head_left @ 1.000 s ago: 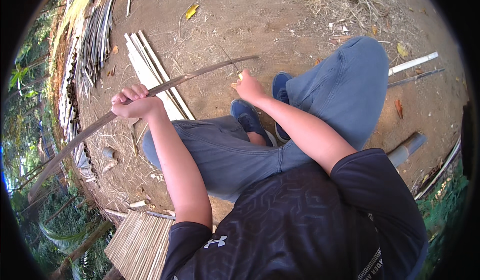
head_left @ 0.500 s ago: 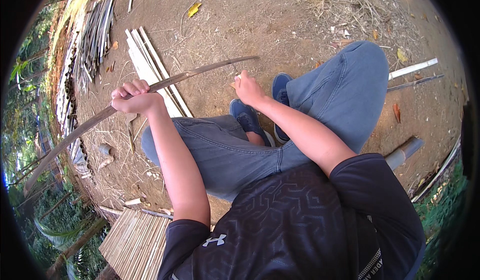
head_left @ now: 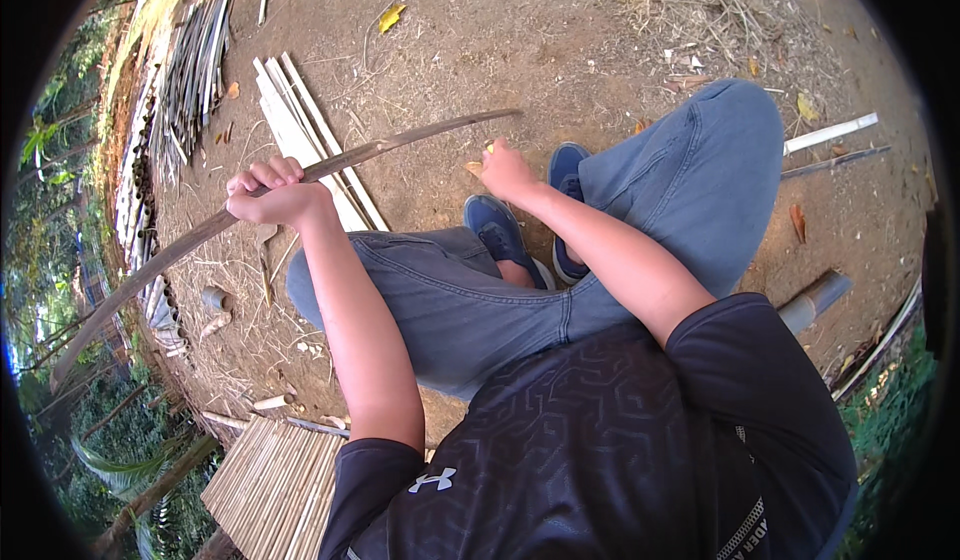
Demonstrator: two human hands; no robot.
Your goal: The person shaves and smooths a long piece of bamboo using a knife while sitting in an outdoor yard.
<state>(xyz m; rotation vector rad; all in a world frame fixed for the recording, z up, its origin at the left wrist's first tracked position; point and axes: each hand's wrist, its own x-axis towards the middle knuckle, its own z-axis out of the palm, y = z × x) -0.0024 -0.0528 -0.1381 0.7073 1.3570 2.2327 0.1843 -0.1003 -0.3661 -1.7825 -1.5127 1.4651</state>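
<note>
My left hand (head_left: 275, 195) is closed around a long, curved brown wooden stick (head_left: 405, 138), which slants from the lower left up to a thin tip at the upper middle. To the right of the stick and below its tip, my right hand (head_left: 508, 173) is closed on a small tool with a pale wooden end (head_left: 473, 168). Most of that tool is hidden in my fist, so its kind cannot be made out. The tool and the stick are apart.
Pale split bamboo strips (head_left: 290, 125) lie on the dirt beyond my left knee. A stack of thin dark strips (head_left: 200, 55) is at the far left, a slatted bamboo mat (head_left: 275, 480) at the lower left. A bamboo piece (head_left: 815, 300) lies at my right.
My right hand has turned and shifted slightly right, away from the stick. A thin dark part above that fist no longer shows. My left hand keeps its hold on the stick.
</note>
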